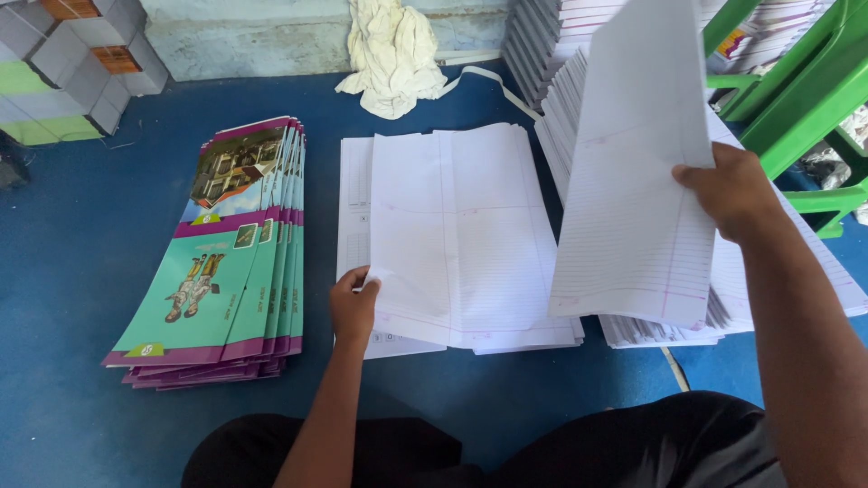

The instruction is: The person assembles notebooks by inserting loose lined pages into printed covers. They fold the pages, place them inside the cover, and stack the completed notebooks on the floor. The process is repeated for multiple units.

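My left hand (353,305) pinches the near left corner of the top sheet on a low pile of ruled white paper (461,235) lying on the blue floor. My right hand (734,190) holds a thin bundle of ruled sheets (637,163) by its right edge, lifted and tilted above a taller fanned stack of the same paper (796,262) at the right. Left of the low pile sits a fanned stack of printed teal and purple covers (231,271).
A crumpled white cloth (393,54) lies at the back by the wall. Grey boxes (63,63) are stacked at the far left. A green plastic frame (796,90) stands at the right. More paper stacks (542,36) rise behind. My dark-trousered legs (542,447) fill the near edge.
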